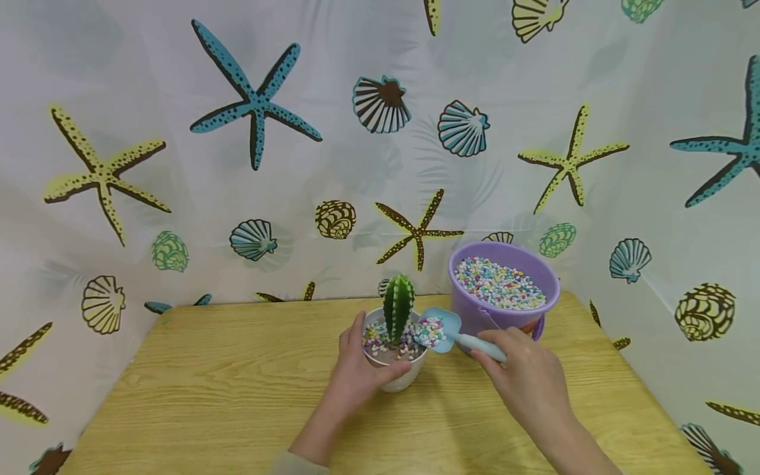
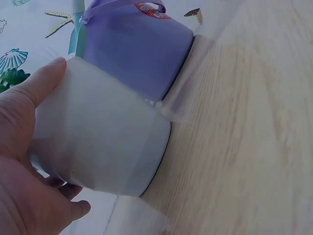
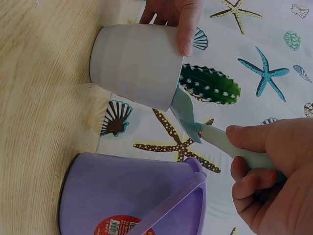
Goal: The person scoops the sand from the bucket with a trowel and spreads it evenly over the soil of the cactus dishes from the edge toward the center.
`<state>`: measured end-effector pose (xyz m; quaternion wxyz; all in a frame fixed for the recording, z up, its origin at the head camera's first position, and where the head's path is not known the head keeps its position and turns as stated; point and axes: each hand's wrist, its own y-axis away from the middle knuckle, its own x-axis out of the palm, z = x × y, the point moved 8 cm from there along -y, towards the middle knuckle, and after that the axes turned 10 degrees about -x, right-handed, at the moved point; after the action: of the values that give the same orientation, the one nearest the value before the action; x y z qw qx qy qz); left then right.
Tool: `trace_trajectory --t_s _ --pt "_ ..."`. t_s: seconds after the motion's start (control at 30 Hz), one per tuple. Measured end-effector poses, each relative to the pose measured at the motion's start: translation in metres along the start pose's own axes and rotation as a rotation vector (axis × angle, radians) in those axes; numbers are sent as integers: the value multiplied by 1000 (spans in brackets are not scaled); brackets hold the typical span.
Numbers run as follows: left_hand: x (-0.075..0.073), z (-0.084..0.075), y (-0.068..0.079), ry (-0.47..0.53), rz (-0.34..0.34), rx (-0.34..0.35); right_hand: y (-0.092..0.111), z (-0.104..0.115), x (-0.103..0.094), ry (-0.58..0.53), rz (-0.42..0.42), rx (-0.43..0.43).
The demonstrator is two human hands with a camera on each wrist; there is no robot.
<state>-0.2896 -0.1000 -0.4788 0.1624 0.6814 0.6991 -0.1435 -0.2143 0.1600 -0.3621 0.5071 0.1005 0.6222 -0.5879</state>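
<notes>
A small green cactus stands upright in a white flower pot, with colourful pebbles over part of the soil. My left hand grips the pot from its left side, thumb near the front of the rim; the left wrist view shows fingers curved round the pot's wall. My right hand holds a light blue toy shovel by its handle. Colourful pebbles lie in the scoop, which is tipped over the pot's right rim. In the right wrist view the scoop meets the rim beside the cactus.
Behind the shovel, at the back right of the wooden table, stands a purple bucket filled with colourful pebbles. Its handle hangs down outside. A white cloth printed with starfish and shells encloses the back and sides.
</notes>
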Motion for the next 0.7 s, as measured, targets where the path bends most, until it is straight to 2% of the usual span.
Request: trace_trajectory --t_s 0.17,0.27,0.33,0.57,0.7 --pt "3 -2 4 12 -24 -19 0 2 -1 17 -14 -12" --pt "2 -1 2 14 8 -21 -1 4 -2 24 -17 -15" --pt "0 1 -2 20 54 -23 -1 5 -3 26 -20 -18" --pt "-5 4 -21 53 303 -18 0 6 -3 52 -23 -40" --pt "-6 4 -26 86 366 -14 0 8 -3 65 -37 -67"
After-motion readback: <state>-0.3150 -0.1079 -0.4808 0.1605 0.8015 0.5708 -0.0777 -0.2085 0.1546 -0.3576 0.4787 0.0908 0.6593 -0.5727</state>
